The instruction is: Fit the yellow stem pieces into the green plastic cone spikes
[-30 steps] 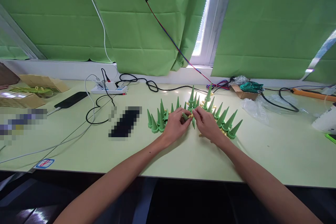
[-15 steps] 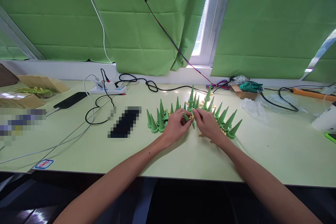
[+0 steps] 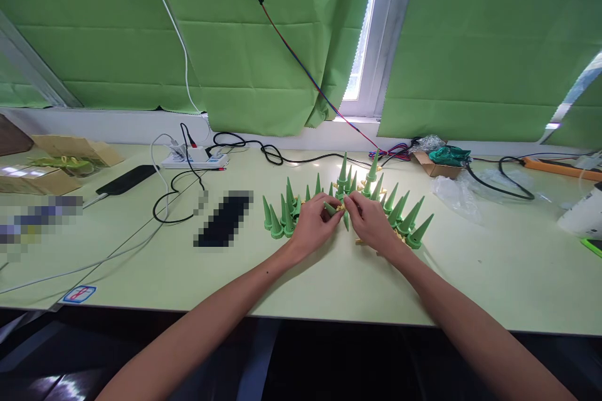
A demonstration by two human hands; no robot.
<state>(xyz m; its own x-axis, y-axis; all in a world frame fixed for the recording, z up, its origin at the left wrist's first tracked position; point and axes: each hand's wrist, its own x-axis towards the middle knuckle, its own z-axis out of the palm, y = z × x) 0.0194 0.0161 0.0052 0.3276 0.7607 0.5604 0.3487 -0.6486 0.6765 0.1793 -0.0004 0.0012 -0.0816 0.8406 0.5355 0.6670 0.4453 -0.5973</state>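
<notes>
Left hand [image 3: 314, 227] pinches green cone [image 3: 330, 208]; right hand [image 3: 369, 219] pinches yellow piece [image 3: 340, 207] beside it. Other cones [image 3: 409, 218] stand on counter [image 3: 484, 282].

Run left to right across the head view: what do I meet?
Open cardboard box, black device, white power strip, leftmost green cone, left hand, right hand, rightmost green cone, clear plastic bag, white container.

held green cone [image 3: 330, 207] | tilt — slightly flatter than just before
</notes>
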